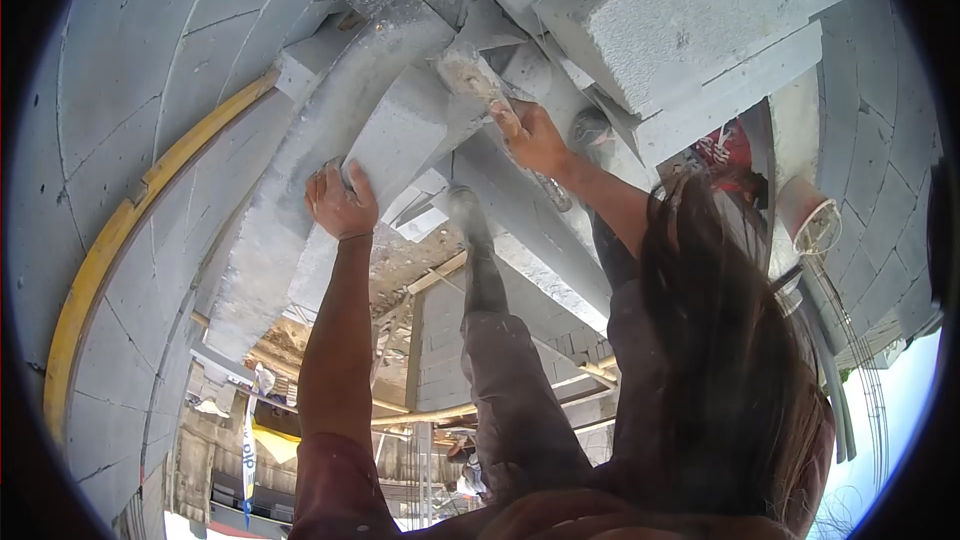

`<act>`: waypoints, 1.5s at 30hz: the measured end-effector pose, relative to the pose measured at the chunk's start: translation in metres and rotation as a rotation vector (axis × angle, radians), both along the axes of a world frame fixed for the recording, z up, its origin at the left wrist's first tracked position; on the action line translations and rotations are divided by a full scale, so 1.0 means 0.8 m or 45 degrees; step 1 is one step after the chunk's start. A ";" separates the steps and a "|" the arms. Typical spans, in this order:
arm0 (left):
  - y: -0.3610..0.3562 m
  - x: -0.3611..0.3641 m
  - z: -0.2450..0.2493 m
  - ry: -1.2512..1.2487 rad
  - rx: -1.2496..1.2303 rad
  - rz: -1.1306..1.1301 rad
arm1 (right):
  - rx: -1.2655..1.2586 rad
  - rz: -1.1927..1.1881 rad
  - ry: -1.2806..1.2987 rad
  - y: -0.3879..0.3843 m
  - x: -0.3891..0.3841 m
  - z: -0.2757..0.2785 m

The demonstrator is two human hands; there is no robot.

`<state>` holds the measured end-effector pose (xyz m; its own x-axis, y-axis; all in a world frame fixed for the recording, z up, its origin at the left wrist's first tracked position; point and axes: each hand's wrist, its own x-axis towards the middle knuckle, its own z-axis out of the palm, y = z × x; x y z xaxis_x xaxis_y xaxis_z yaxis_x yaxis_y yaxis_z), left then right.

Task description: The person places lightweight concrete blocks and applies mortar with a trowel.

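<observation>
My left hand [342, 202] presses on the near end of a pale grey concrete block [395, 130], its fingers bent over the edge. This block lies on a dusty ledge of larger blocks [270, 235]. In my right hand [535, 143] is a dust-coated hand tool [470, 75] with a long handle, my fingers wrapped round it. Its broad, pale end is beside the far end of the block. The handle's other end shows below my wrist. Dust hides the exact kind of tool.
A yellow level-like bar [105, 260] leans along the block wall [120, 70] at left. Large blocks [690, 30] are stacked at upper right. A white bucket [815, 225] and thin rods [850, 330] are at right. Beams [440, 275] and a drop show below my feet.
</observation>
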<state>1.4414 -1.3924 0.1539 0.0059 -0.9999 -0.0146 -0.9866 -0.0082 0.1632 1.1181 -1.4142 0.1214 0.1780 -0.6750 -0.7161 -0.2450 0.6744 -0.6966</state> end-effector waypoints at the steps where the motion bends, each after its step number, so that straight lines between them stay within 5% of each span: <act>1: -0.003 -0.004 -0.003 0.017 -0.008 0.019 | -0.399 -0.167 -0.164 0.015 -0.005 -0.009; 5: 0.017 0.006 -0.007 -0.009 -0.033 -0.044 | -0.629 -0.088 0.011 0.029 0.003 -0.042; 7: 0.004 -0.001 -0.013 -0.034 -0.064 0.025 | 0.392 -0.047 0.070 -0.010 0.000 -0.050; 9: 0.009 0.004 -0.018 -0.018 -0.082 0.002 | 0.392 -0.205 -0.040 -0.002 -0.004 -0.029; 11: 0.010 0.005 -0.017 0.013 -0.083 0.013 | -0.024 -0.216 -0.060 0.021 -0.009 -0.007; 13: 0.015 0.007 -0.015 0.038 -0.101 -0.005 | -0.385 -0.016 0.036 0.037 0.008 -0.066; 16: 0.029 0.035 -0.030 0.046 -0.094 -0.143 | 0.328 0.068 0.140 -0.012 -0.013 0.005; 18: 0.066 0.096 -0.069 -0.236 -0.015 -0.309 | -0.245 0.356 0.451 0.018 -0.031 0.017; 19: 0.066 0.080 -0.019 -0.130 0.070 -0.450 | -0.211 0.426 0.501 0.037 -0.059 0.062; 20: 0.077 0.077 0.019 -0.498 0.471 -0.374 | -0.178 0.499 0.534 0.058 -0.084 0.110; 21: 0.096 0.106 0.014 -0.523 0.380 -0.407 | -0.250 0.503 0.562 0.095 -0.109 0.125; 23: 0.104 0.119 0.046 -0.676 0.806 -0.324 | -0.153 0.545 0.659 0.167 -0.163 0.211; 26: 0.094 0.135 0.044 -0.585 0.734 -0.489 | 0.200 0.352 0.846 0.304 -0.221 0.297; 30: 0.083 0.085 0.065 -0.530 0.753 -0.335 | 0.752 -0.470 1.147 0.522 -0.235 0.344; 34: 0.082 0.076 0.077 -0.545 0.809 -0.220 | 1.125 -1.382 1.063 0.762 -0.221 0.377; 37: 0.112 0.068 0.113 -0.519 0.830 -0.156 | 1.496 -1.065 1.105 0.884 -0.175 0.486; 40: 0.148 0.102 0.140 -0.464 0.800 -0.201 | 1.427 -1.071 1.083 0.900 -0.122 0.481; 42: 0.172 0.145 0.139 -0.383 0.716 -0.482 | 1.352 -1.100 1.101 0.940 -0.082 0.489; 43: 0.174 0.131 0.195 -0.300 0.676 -0.677 | 1.317 -1.116 1.103 0.974 -0.052 0.501; 44: 0.194 0.105 0.244 -0.450 0.894 -0.264 | 1.282 -1.135 1.110 1.000 -0.021 0.504; 45: 0.205 0.096 0.269 -0.482 0.853 -0.281 | 1.242 -1.149 1.119 1.029 0.010 0.510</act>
